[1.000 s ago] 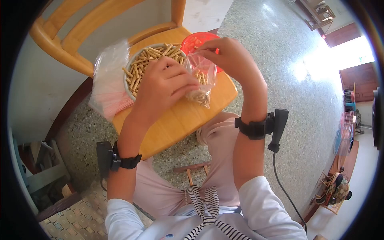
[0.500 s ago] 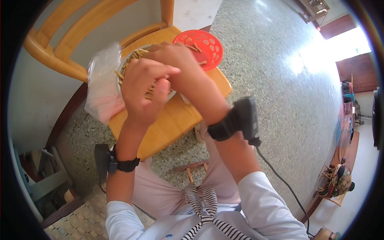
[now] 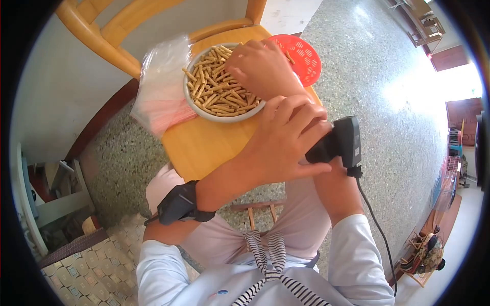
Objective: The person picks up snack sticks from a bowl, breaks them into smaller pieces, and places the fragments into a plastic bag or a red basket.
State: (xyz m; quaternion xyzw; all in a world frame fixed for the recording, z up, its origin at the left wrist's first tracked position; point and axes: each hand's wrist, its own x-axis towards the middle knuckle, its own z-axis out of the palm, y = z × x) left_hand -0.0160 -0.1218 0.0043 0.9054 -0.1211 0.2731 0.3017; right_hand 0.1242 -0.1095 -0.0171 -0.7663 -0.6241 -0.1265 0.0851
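Note:
A pale round bowl [image 3: 225, 118] full of short golden-brown sticks [image 3: 219, 89] stands on a wooden chair seat [image 3: 204, 148]. My right hand [image 3: 260, 66] is over the bowl's right side, knuckles up; its fingertips point down and away, hidden from me. My left hand [image 3: 291, 132] lies across my right forearm beside the black wrist device [image 3: 344, 143], with fingers bent but apart and the thumb spread. I see nothing held in it. Partly behind my right hand, a red slotted basket [image 3: 303, 61] has a few sticks in it.
Clear plastic bags [image 3: 163, 86] lie at the seat's left edge, beside the bowl. The chair's backrest [image 3: 122, 30] rises behind. A black cable [image 3: 375, 222] runs down from the right wrist device. Speckled floor [image 3: 377, 66] extends to the right.
My left hand has moved right and toward me, from in front of the bowl onto my right forearm, uncovering the sticks. The bowl, basket and chair now appear farther right in view.

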